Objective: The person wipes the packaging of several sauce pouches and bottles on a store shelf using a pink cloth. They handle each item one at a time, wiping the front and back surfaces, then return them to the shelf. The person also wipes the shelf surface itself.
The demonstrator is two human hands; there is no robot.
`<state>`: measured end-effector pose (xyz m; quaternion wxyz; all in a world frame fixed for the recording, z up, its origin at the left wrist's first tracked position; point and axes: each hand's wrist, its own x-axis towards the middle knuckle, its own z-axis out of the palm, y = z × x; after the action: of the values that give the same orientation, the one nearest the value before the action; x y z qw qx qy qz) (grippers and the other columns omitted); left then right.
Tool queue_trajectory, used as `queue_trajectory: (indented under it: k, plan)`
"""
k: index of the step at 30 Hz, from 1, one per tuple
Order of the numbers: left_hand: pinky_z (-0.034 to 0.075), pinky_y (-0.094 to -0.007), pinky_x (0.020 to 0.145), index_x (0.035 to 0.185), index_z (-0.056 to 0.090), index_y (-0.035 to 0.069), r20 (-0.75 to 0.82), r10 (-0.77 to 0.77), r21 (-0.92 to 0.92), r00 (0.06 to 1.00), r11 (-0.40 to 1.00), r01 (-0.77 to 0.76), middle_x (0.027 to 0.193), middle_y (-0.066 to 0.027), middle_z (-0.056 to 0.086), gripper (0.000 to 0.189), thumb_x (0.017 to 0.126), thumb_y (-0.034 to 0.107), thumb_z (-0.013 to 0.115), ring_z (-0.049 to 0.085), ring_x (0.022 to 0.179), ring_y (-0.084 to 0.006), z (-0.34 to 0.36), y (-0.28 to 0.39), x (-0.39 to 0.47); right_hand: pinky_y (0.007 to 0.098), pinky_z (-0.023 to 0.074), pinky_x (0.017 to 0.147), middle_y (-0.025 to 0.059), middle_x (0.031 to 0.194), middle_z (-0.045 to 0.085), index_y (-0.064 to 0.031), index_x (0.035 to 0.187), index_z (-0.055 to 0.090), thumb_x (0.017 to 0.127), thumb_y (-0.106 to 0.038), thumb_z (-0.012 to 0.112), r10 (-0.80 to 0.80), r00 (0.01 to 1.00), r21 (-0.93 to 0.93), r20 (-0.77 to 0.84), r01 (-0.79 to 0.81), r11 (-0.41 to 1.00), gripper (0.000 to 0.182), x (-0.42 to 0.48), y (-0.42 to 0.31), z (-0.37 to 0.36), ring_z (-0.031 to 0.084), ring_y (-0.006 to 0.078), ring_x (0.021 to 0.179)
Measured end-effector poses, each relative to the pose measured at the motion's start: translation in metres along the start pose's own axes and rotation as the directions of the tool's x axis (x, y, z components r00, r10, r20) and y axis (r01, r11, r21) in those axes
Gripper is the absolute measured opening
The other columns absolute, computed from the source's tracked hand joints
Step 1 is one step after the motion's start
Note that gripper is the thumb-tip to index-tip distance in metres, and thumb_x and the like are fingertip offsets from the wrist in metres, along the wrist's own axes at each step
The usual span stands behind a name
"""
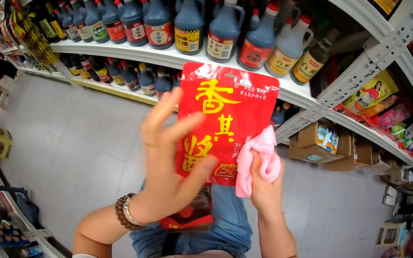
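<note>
A red sauce pouch [208, 119] with large yellow characters stands upright in front of me, its face towards the camera. My right hand [267, 181] is closed on a folded pink cloth [262, 155], which lies against the pouch's lower right edge; whether its fingers also grip the pouch is hidden. My left hand [169, 151] is in front of the pouch's left side, slightly blurred, fingers spread and holding nothing that shows; contact with the pouch cannot be told. Beneath the pouch, over my lap, is another red and dark packet [191, 217], partly covered by my left wrist.
White metal shelving [161, 54] ahead carries rows of sauce and vinegar bottles [224, 28]. Open cardboard boxes [320, 143] stand under the right shelf. A yellow stool [1, 143] is at the left, a pale stool [391, 235] at the right. People are at both sides.
</note>
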<state>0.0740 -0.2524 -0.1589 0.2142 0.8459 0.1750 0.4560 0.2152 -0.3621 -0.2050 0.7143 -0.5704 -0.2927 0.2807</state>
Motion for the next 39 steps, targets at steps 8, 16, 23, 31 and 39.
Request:
queue_trajectory:
  k: [8, 16, 23, 31, 39]
  plan:
    - [0.02, -0.0397, 0.107, 0.141, 0.016, 0.001, 0.313, -0.212, -0.692, 0.926, 0.617, 0.375, 0.145, -0.0189, 0.022, 0.066, 0.09, 0.029, 0.046, 0.022, 0.135, -0.0314, 0.017, -0.018, -0.008, 0.03, 0.0455, 0.056, 0.0102, 0.07, 0.06, -0.0007, 0.079, 0.058, 0.069, -0.002, 0.052, -0.273, 0.888, -0.259, 0.369, 0.38, 0.888, 0.012, -0.015, -0.039, 0.021, 0.056, 0.0225, 0.059]
    - [0.03, -0.0514, 0.104, 0.139, 0.028, 0.011, 0.635, -0.136, -0.547, 0.761, -0.775, 0.318, 0.135, -0.0162, 0.041, 0.063, 0.091, 0.049, 0.04, 0.032, 0.129, -0.0397, 0.004, -0.037, -0.034, 0.0396, 0.0452, 0.085, 0.0127, 0.101, 0.061, -0.0045, 0.103, 0.062, 0.072, -0.043, 0.062, -0.502, 0.3, 0.074, 0.811, 0.799, 0.597, 0.049, 0.04, -0.083, 0.036, 0.058, 0.0294, 0.093]
    - [0.035, -0.0384, 0.101, 0.136, 0.032, 0.009, 0.503, -0.309, -0.751, 0.807, 0.306, 0.585, 0.135, -0.0099, 0.04, 0.056, 0.088, 0.03, 0.053, 0.04, 0.123, -0.0215, -0.008, -0.024, -0.033, 0.0586, 0.0186, 0.103, 0.0161, 0.135, 0.04, -0.0127, 0.125, 0.05, 0.07, -0.032, 0.062, -0.623, 0.485, -0.383, 0.614, 0.873, 0.303, 0.06, 0.011, -0.009, 0.083, 0.034, 0.0338, 0.127]
    - [0.031, -0.04, 0.103, 0.139, 0.029, 0.01, 0.525, -0.409, -0.816, 0.746, -0.49, 0.306, 0.14, -0.0099, 0.034, 0.056, 0.093, 0.041, 0.039, 0.036, 0.126, -0.0253, 0.004, -0.029, -0.031, 0.061, 0.0124, 0.104, 0.0162, 0.141, 0.034, -0.0098, 0.128, 0.047, 0.076, -0.028, 0.062, -0.535, 0.714, -0.557, 0.452, 0.694, 0.456, 0.057, 0.015, -0.007, 0.091, 0.029, 0.0353, 0.131]
    - [0.043, -0.0347, 0.091, 0.137, 0.031, 0.011, 0.515, -0.582, -0.857, 0.629, -0.371, 0.358, 0.135, -0.0099, 0.042, 0.062, 0.09, 0.049, 0.042, 0.047, 0.115, -0.0222, 0.008, -0.02, -0.029, 0.0627, 0.0189, 0.101, 0.0195, 0.135, 0.038, -0.0069, 0.131, 0.043, 0.071, -0.029, 0.064, -0.497, 0.771, -0.765, 0.398, 0.578, 0.283, 0.067, 0.042, -0.004, 0.074, 0.035, 0.0343, 0.127]
